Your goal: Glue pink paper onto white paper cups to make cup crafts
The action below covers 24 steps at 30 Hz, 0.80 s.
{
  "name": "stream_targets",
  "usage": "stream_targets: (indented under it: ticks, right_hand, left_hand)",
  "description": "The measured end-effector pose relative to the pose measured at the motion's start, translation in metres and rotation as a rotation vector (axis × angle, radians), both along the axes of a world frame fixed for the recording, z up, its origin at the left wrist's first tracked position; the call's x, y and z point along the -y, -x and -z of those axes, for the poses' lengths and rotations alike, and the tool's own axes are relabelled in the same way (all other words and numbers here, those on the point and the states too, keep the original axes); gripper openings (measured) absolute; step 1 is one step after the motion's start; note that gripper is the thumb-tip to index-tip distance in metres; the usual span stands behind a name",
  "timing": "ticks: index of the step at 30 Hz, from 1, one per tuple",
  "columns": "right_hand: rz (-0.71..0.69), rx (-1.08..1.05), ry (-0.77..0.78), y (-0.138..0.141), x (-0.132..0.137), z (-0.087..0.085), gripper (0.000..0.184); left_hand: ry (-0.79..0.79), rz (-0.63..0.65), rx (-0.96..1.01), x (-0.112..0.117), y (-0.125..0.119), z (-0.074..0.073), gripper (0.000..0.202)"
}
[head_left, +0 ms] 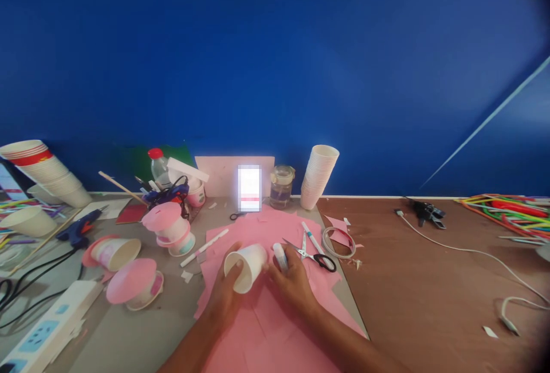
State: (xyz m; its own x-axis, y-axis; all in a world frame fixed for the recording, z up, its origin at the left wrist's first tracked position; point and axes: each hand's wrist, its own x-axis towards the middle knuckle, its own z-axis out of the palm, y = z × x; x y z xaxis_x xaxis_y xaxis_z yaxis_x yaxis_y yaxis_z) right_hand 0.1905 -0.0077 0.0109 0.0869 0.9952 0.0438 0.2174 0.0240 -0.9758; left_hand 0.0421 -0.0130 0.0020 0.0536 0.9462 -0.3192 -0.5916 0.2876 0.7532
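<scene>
My left hand (227, 288) is wrapped round a white paper cup (256, 259), thumb inside the rim. The cup lies tilted on its side, its mouth turned towards me and to the left. In my right hand (292, 277) is a short, thick white tube (280, 257) that looks like a glue stick, held just right of the cup's base. Both hands are above overlapping sheets of pink paper (262, 327). Close to the right hand, black-handled scissors (324, 262) lie partly spread beside a white marker with a blue band (313, 238).
At left are paper cups with pink discs (131, 282), a power strip (49, 324) and a blue glue gun (79, 230). A cup stack (318, 178), a glass jar (282, 187) and a bright phone screen (250, 187) stand at the back. A white cable (455, 250) crosses the brown table.
</scene>
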Motion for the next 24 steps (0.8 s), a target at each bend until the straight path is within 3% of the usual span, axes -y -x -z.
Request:
stream_targets:
  ticks: [10, 20, 24]
  right_hand:
    - [-0.002, -0.088, -0.016, 0.0000, 0.0001, 0.0056, 0.022]
    - [0.020, -0.096, 0.021, 0.0022, 0.0001, 0.0029, 0.018]
    - [0.018, -0.161, 0.001, 0.0019, 0.0022, 0.0012, 0.017]
  left_hand:
    - [-0.008, -0.009, -0.073, 0.0033, -0.0032, -0.0056, 0.082]
    - [-0.104, -0.029, -0.401, 0.0057, -0.0003, -0.0031, 0.067]
    - [-0.123, -0.030, -0.428, 0.0045, 0.0001, -0.0022, 0.062]
